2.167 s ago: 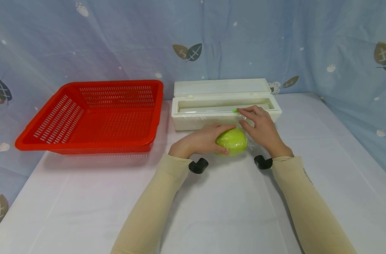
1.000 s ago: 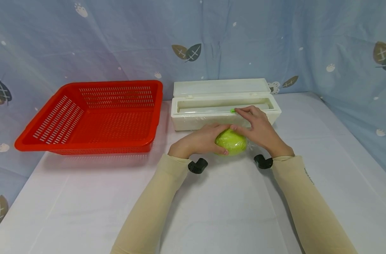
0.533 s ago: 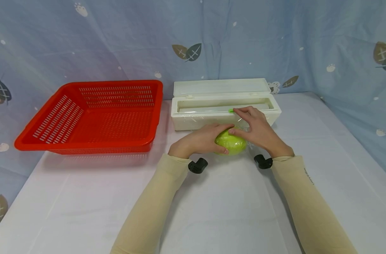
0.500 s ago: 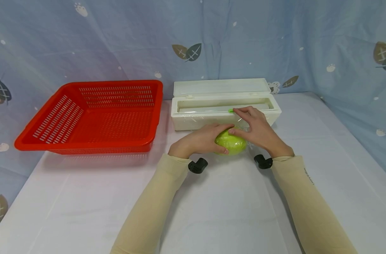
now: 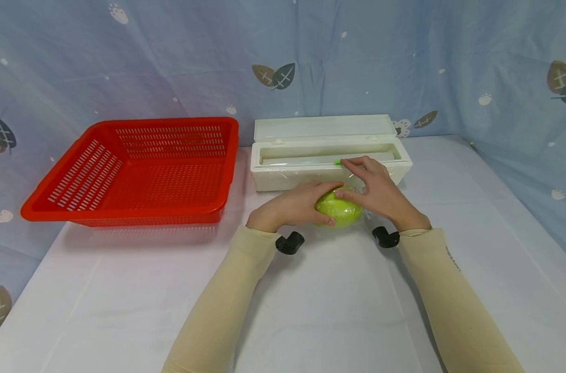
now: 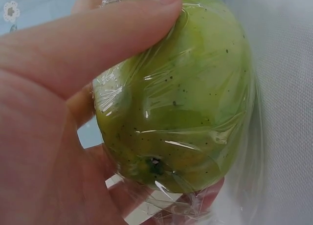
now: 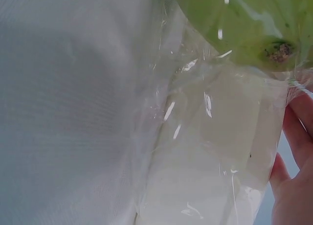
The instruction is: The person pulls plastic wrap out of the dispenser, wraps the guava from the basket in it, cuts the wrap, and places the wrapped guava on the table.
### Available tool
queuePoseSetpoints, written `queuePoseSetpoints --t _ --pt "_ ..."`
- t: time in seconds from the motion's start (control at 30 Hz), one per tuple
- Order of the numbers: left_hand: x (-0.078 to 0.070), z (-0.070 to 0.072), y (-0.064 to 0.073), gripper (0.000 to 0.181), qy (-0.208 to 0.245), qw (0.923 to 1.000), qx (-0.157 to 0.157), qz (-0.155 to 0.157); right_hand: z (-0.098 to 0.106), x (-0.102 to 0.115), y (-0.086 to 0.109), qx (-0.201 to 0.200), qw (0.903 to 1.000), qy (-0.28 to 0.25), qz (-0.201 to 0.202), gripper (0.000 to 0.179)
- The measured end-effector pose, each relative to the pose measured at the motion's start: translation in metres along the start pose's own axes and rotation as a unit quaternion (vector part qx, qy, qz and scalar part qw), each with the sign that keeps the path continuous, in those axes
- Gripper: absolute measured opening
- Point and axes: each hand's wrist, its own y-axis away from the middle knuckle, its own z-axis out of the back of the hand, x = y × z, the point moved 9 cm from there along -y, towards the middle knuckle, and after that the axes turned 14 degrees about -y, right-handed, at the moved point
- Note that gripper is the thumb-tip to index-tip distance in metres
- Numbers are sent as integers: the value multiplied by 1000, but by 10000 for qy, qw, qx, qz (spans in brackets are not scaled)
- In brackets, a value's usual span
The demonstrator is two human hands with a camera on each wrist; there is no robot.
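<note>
A green fruit (image 5: 339, 208) wrapped in clear cling film (image 7: 210, 112) sits in front of a white cling film box (image 5: 287, 179). My left hand (image 5: 295, 206) grips the fruit from its left side, thumb across the near face. In the left wrist view the film lies creased over the speckled skin. The film runs from the fruit toward the box. My right hand (image 5: 378, 192) reaches over it, its fingertips touching the small green slider (image 5: 337, 162) on the box's front edge. The right thumb rests against the fruit's top. Some right fingers are hidden.
A red plastic basket (image 5: 129, 211) with slotted sides stands at the left on the white-covered table (image 5: 329, 311). The box's lid (image 5: 322, 128) is raised, and a white roll (image 5: 306, 160) lies inside. A blue patterned cloth (image 5: 348, 41) hangs behind.
My right fingertips and the green slider have moved a little left along the box edge. The right thumb has come onto the fruit. The left hand keeps its grip.
</note>
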Motion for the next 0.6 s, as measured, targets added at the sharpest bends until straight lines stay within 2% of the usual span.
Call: queuePoseSetpoints --t 0.13,0.33,0.6 --pt "3 -1 0 83 56 9999 45 115 0 1 -1 12 10000 -28 30 71" --pt "3 -1 -1 83 100 9998 3 150 3 2 0 -10 9994 -336 -45 52" --pt "4 -1 -1 82 126 9998 -5 177 3 4 -1 -30 9995 -287 158 50"
